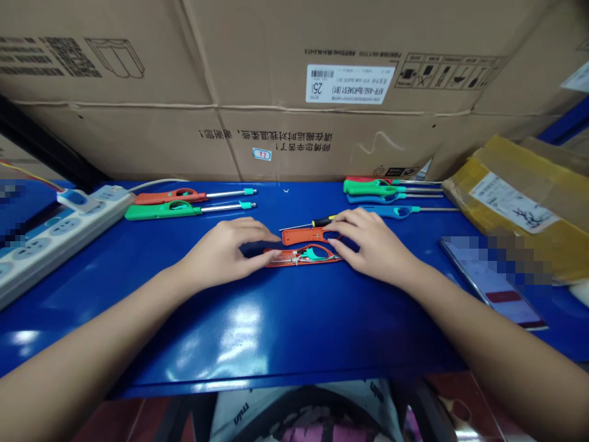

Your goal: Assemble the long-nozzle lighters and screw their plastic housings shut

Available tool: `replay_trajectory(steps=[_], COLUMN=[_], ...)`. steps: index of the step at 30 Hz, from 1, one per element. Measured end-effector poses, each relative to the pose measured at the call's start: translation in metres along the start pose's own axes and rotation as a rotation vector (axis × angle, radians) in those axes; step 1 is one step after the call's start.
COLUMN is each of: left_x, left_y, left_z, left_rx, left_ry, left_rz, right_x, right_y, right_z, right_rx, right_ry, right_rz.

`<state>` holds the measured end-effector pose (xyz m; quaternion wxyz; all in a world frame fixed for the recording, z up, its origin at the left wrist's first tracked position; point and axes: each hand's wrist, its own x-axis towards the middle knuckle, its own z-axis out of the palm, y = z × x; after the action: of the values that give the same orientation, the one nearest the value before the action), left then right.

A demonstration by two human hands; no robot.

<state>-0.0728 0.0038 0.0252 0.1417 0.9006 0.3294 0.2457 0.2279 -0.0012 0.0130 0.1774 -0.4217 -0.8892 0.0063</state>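
An orange gas lighter lies opened on the blue table. Its lower half (297, 257) shows the clear fuel tank, a wire and a teal trigger (316, 253). Just behind it rests the separate orange shell cover (301, 236). My left hand (232, 250) is curved round the left end of the lower half, thumb across it. At the right end, my right hand (375, 248) has its thumb and fingers about the neck and the trigger-guard side, partly hiding both pieces. A yellow-and-black screwdriver (322, 220) lies behind the cover, its handle end hidden by my right fingers.
Assembled orange (170, 197) and green (163, 210) lighters lie at back left, beside a white power strip (59, 236). Several more lighters (372, 186) lie at back right. A phone (494, 282) and a taped parcel (519, 202) sit right. A large carton (257, 73) stands behind.
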Motion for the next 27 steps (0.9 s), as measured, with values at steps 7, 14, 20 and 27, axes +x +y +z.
replay_trajectory(steps=[7,14,20,27], left_x=[0.001,0.001,0.002,0.003], left_y=[-0.014,-0.020,-0.021,-0.014], left_z=[0.017,0.031,0.034,0.034], left_rx=[-0.009,-0.125,-0.229,-0.358], left_ry=[0.086,0.127,0.134,0.233], left_rz=[-0.261,-0.329,-0.388,-0.477], right_x=[0.003,0.001,0.002,0.004], right_y=[0.023,0.027,0.023,0.014], right_z=[-0.001,0.012,0.013,0.006], right_rx=[0.107,0.219,0.280,0.344], right_ry=[0.041,0.007,0.004,0.163], right_rz=[0.209,0.246,0.210,0.066])
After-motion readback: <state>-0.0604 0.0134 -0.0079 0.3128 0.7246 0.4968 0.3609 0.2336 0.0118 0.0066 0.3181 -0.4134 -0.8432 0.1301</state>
